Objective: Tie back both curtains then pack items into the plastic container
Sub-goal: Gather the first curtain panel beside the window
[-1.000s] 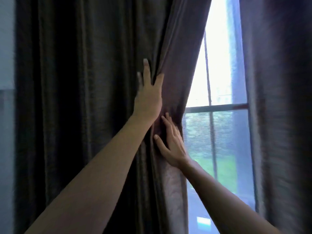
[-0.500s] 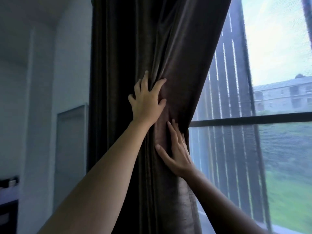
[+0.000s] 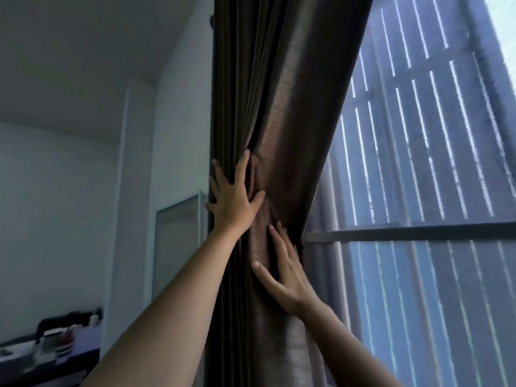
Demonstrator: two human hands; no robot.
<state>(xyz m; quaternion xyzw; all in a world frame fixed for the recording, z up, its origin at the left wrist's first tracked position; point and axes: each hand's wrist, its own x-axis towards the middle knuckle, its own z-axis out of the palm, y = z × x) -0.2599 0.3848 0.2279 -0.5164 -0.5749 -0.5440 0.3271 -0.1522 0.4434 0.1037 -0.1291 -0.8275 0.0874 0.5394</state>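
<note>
**Hand Position on the Gathered Curtain**

The curtain, a dark brown fabric, is hanging bunched into a thick vertical column at the left edge of the window. Its upper part is slanting up to the right across the glass.

Both hands are lying flat against this column with spread fingers, neither one curling closed around the fabric.

1. The left hand is pressing on the column from the front, above the right hand. The left forearm is reaching up from the lower left of the view with the wrist nearly straight. The fingers are pointing upward and fanning across the left-hand folds. The thumb is sticking out to the right and is lying on the smoother, lighter fold.

2. The right hand is pressing on the same column lower down, near the level of the window's horizontal bar. The right forearm is rising from the lower right. The fingers are pointing up and slightly left, and its thumb is opening to the left.

The two hands are lying close together, one above the other, without touching.

To the left a pale wall is showing, and a dark counter is carrying blurred items.
</note>
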